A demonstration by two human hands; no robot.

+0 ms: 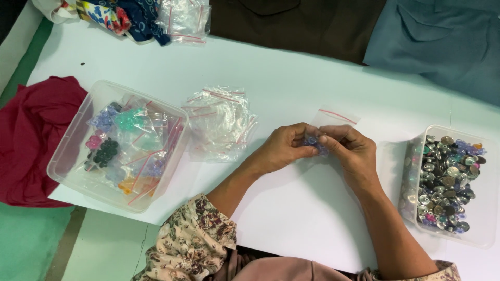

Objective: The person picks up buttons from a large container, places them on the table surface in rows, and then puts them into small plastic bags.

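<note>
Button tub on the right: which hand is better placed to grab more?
Right, probably. The right hand lies nearer the button tub; the left hand is farther away, nearer the pile of bags. Both pinch a small bag.

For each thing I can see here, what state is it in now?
Small clear bag: held by both hands, pale blue pieces inside.
Left hand: pinching the bag.
Right hand: pinching the bag.
Left box: open, holds filled bags of coloured buttons.
Right box: open, holds loose metal and coloured buttons.
Pile of clear bags: loose, looks empty.
Red cloth: crumpled.
</note>
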